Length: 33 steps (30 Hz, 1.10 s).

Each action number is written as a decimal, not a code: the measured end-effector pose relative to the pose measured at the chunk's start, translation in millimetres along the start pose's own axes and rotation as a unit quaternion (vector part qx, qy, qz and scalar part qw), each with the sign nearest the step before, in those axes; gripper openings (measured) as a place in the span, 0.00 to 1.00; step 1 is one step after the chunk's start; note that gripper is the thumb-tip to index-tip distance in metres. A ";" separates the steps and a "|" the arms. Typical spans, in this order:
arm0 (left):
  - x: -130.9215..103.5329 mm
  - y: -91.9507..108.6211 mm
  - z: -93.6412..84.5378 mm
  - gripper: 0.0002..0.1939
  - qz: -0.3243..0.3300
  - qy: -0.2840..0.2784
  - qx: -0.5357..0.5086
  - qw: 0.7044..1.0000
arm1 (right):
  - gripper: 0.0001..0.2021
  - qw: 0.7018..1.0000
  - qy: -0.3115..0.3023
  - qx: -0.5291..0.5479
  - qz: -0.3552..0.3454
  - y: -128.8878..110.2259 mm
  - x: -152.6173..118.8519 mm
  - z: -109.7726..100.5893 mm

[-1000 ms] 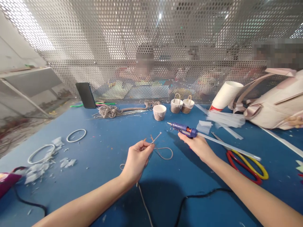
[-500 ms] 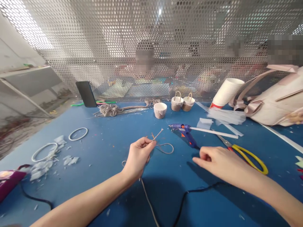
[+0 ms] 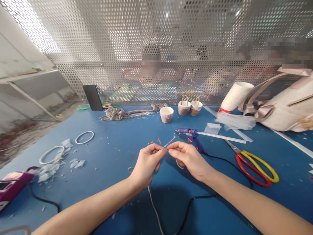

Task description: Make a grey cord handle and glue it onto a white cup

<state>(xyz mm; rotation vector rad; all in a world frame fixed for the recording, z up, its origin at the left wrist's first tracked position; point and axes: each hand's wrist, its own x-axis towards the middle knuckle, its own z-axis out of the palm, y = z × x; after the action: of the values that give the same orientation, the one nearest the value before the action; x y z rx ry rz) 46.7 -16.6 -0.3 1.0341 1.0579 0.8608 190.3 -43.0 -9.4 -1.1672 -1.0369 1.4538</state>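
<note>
My left hand (image 3: 149, 161) pinches a thin grey-beige cord (image 3: 153, 204) above the middle of the table. One end of the cord sticks up past the fingertips, and the other trails down toward the front edge. My right hand (image 3: 189, 158) meets the left at the fingertips, thumb and forefinger closed on the same cord; part of its loop is hidden behind the fingers. Just beyond the right hand lies a blue glue gun (image 3: 193, 135) with a clear glue stick in its back. Farther off stands a small white cup (image 3: 167, 115) partly wrapped in cord.
Two handled cups (image 3: 184, 108), a cord bundle (image 3: 117, 114) and a phone (image 3: 93, 98) stand along the perforated screen. Scissors (image 3: 256, 166), plastic strips (image 3: 236, 120), stacked paper cups (image 3: 236, 96) and a bag (image 3: 288, 101) are at right. White rings (image 3: 84, 137) and a purple device (image 3: 16, 186) are at left.
My right hand has moved left from beside the glue gun's handle to the cord at my left fingertips, and its fingers have closed there. The view has shifted slightly.
</note>
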 end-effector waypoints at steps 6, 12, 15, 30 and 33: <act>2.9 -1.7 -1.1 0.15 -0.031 -0.014 -0.042 0.999 | 0.12 0.997 0.052 -0.055 0.001 5.8 -0.7 -3.4; 2.6 -3.3 -0.6 0.13 -0.019 0.004 -0.034 0.999 | 0.11 0.996 0.073 -0.057 0.006 5.8 -3.4 -2.0; 3.0 -4.7 -0.8 0.12 -0.008 0.006 -0.012 1.000 | 0.11 0.996 0.078 -0.054 0.007 6.4 -5.5 -2.1; 3.2 -8.1 -3.1 0.16 0.018 -0.010 0.000 1.000 | 0.11 0.987 0.098 -0.124 -0.038 5.8 -6.1 -0.9; 2.7 -10.9 -5.0 0.17 0.010 -0.035 0.002 0.999 | 0.11 0.985 0.102 -0.135 -0.044 5.0 -6.0 -1.4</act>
<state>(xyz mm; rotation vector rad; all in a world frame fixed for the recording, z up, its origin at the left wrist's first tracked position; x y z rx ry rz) 43.4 -16.1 -12.1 1.0724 0.9930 0.8322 191.3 -49.8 -13.6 -1.4126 -1.1504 1.1211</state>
